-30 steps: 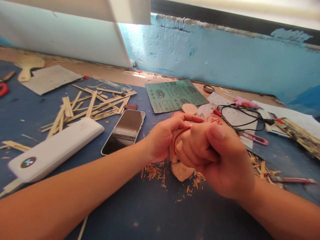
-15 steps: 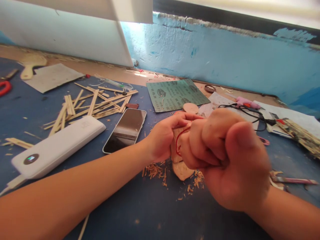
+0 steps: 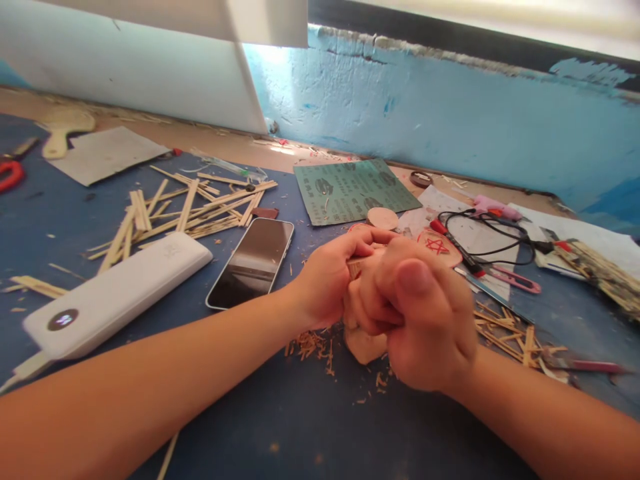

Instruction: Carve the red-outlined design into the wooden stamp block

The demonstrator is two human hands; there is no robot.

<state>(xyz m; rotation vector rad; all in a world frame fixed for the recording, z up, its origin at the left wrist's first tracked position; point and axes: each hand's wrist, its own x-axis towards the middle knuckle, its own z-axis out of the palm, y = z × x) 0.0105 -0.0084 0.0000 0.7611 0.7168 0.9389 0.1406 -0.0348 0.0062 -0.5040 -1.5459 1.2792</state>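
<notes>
At the centre my left hand (image 3: 327, 280) grips the left side of a pale carved piece of wood (image 3: 365, 345), whose rounded lower end shows below my fingers. Pressed close against the wood, my right hand (image 3: 425, 320) is closed in a fist with the thumb on top. Whatever that fist holds is hidden from view. Curled wood shavings (image 3: 310, 344) lie on the dark blue table under and around the piece. Behind my hands are a small round wooden disc (image 3: 383, 219) and a wooden slice with a red star (image 3: 440, 247) drawn on it.
Left of my hands lie a phone (image 3: 253, 263), a white power bank (image 3: 120, 290) and a heap of wooden sticks (image 3: 185, 213). Green sandpaper (image 3: 355, 191) sits near the wall. To the right are a black cable (image 3: 487, 233), a pink cutter (image 3: 517, 279) and more sticks (image 3: 505, 333).
My right fist has moved left and away from me, closer to my left hand, uncovering the red-star slice and the sticks at the right. My left hand stays in place.
</notes>
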